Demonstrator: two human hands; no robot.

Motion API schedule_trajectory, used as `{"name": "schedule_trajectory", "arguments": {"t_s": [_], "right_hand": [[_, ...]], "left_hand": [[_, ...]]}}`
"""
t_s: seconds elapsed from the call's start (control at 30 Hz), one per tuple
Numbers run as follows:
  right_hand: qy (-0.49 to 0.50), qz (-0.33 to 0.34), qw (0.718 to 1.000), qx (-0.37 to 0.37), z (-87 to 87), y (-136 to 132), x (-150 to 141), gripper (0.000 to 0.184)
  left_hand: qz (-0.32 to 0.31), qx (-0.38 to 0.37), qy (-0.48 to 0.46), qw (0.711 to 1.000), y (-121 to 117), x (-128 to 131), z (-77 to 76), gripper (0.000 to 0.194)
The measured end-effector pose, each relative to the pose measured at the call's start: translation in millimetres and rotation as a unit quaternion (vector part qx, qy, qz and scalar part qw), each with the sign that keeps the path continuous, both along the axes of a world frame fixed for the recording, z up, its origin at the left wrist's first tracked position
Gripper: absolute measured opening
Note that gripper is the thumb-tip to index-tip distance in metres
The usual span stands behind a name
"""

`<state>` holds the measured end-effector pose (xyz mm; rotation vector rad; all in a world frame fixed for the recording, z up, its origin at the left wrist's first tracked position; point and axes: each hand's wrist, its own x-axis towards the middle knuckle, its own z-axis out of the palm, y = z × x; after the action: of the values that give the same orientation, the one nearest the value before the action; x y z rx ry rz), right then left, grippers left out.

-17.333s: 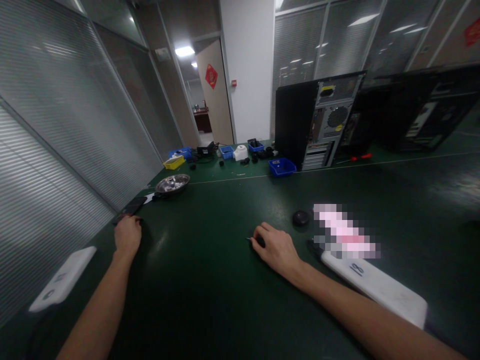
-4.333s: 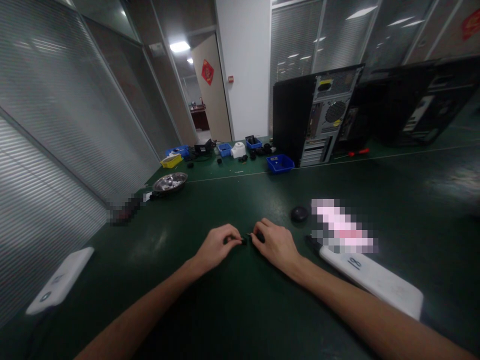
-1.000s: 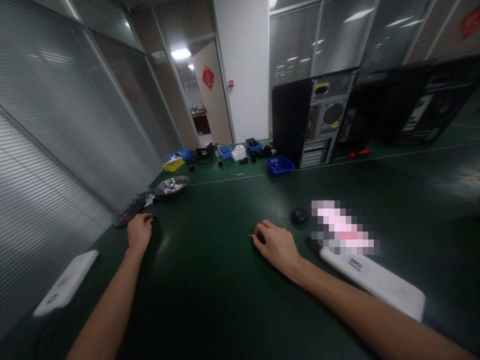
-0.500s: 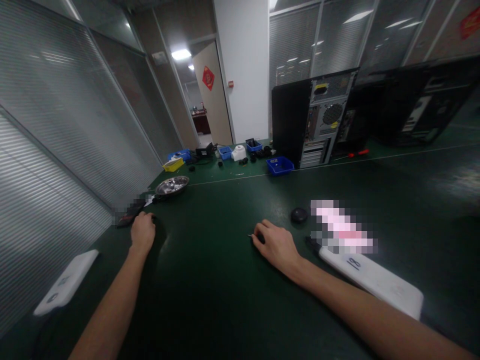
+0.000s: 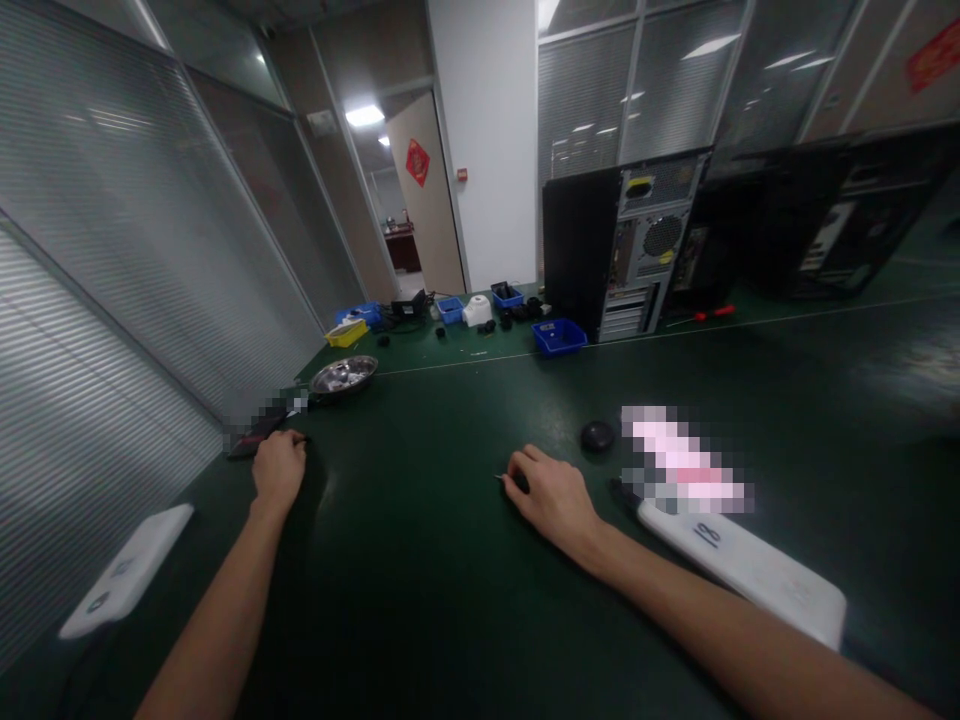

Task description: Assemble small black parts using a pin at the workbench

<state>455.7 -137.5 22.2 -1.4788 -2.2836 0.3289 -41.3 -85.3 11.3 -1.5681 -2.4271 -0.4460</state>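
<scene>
My left hand (image 5: 279, 467) is at the left side of the green table (image 5: 405, 520), its fingers curled together. A small dark thing shows at its fingertips, too small to name. Just beyond it lies a dark, partly blurred-out object (image 5: 251, 440), and farther off a shiny metal dish (image 5: 345, 376) with small pieces in it. My right hand (image 5: 551, 495) rests near the table's middle, fingers closed in a pinch. A thin pale tip (image 5: 499, 477) sticks out leftward from the fingers, with something dark beneath them; the rest is hidden. To its right sits a round black object (image 5: 598, 436).
White oblong devices lie at left (image 5: 127, 572) and right (image 5: 750, 570), the latter marked 18. A pixelated pink patch (image 5: 686, 460) is above the right one. Computer towers (image 5: 622, 250), a blue tray (image 5: 559, 337), a yellow tray (image 5: 347, 333) and small parts stand at the back.
My left hand has shifted slightly left, its fingers still curled. The right hand stays in nearly the same place. The whole view has tilted up a little.
</scene>
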Motion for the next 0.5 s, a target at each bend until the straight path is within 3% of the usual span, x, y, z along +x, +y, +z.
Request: {"name": "schedule_trajectory", "arguments": {"t_s": [0.17,0.27,0.33,0.43,0.47,0.5], "right_hand": [[0.006,0.003,1.000,0.000,0.3,0,0,0.016],[0.011,0.005,1.000,0.002,-0.1,1,1,0.016],[0.016,0.005,1.000,0.004,-0.6,1,1,0.016],[0.023,0.005,1.000,0.006,-1.8,1,1,0.016],[0.026,0.006,1.000,0.007,-2.3,1,1,0.016],[0.029,0.007,1.000,0.008,-2.8,1,1,0.016]], "left_hand": [[0.021,0.022,-0.059,0.998,-7,8,10.4,0.032],[-0.014,0.039,-0.095,0.995,-4,33,22.7,0.033],[-0.077,0.043,-0.123,0.989,-1,65,28.3,0.032],[-0.203,0.017,-0.168,0.965,-6,134,27.1,0.030],[-0.258,0.001,-0.188,0.948,-11,159,24.4,0.028],[-0.353,-0.024,-0.234,0.906,-18,183,21.3,0.026]]}}
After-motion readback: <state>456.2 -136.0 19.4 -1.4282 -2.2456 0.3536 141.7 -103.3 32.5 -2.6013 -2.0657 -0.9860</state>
